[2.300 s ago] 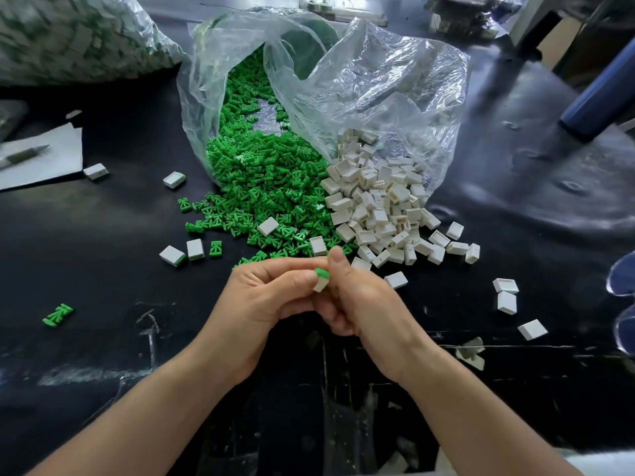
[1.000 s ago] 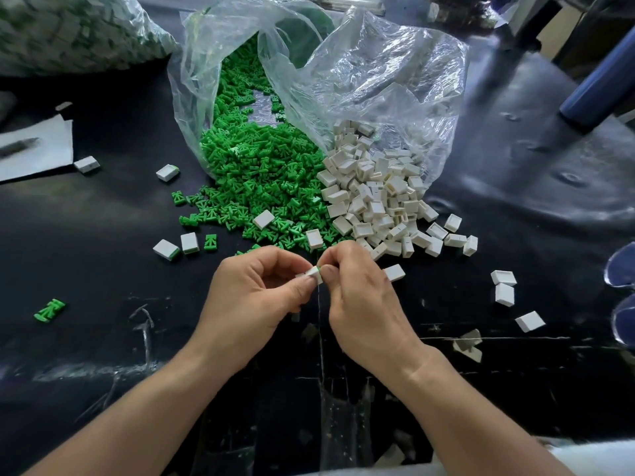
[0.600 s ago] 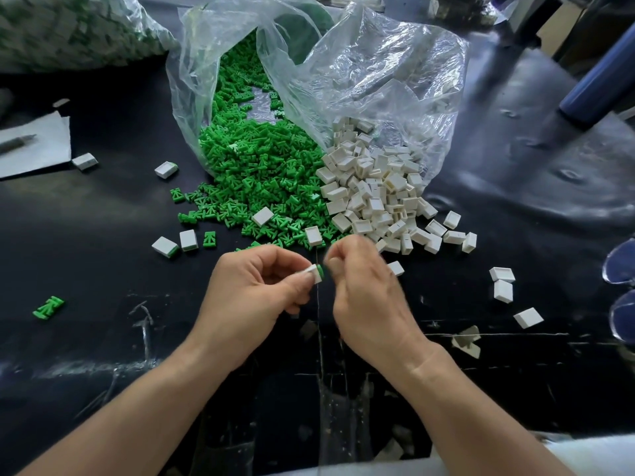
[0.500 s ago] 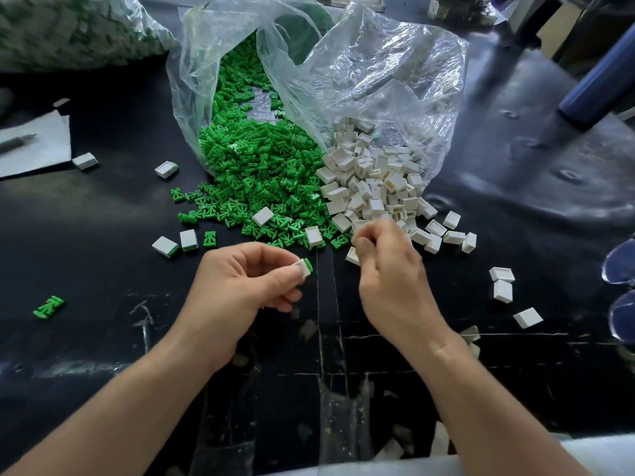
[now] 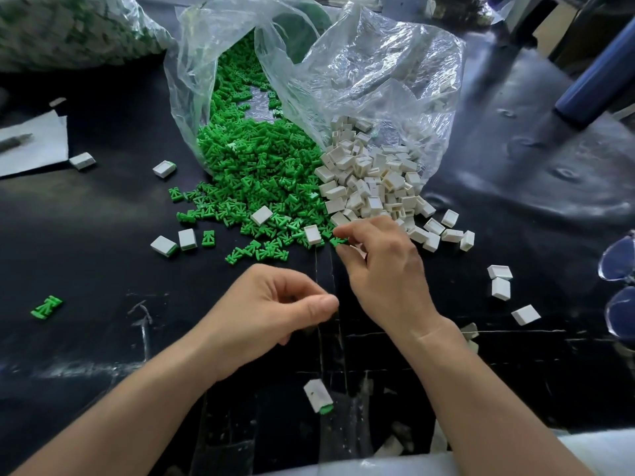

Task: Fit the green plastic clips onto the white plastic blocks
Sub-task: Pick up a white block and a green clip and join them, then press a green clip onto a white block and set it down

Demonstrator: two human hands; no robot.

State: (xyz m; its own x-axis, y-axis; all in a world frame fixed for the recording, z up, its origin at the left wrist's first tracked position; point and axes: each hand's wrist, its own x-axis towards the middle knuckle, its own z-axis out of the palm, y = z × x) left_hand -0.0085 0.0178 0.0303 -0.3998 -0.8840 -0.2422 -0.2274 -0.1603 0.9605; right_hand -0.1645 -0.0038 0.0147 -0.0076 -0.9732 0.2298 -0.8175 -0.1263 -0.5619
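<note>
Fetching step — your right hand point(image 5: 381, 269) pinches a green clip point(image 5: 339, 241), left hand point(image 5: 271, 304) loosely curled, empty; next, grab the white block point(image 5: 312, 234) just left of your right hand

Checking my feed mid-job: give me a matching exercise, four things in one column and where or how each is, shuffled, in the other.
Things:
1 right hand
2 left hand
3 fitted white block
4 pen

States:
A on the white paper
B nearer the person than both hands
C pinching a green clip
D holding nothing visible

Pairs: 1-C, 2-D, 3-B, 4-A
</note>
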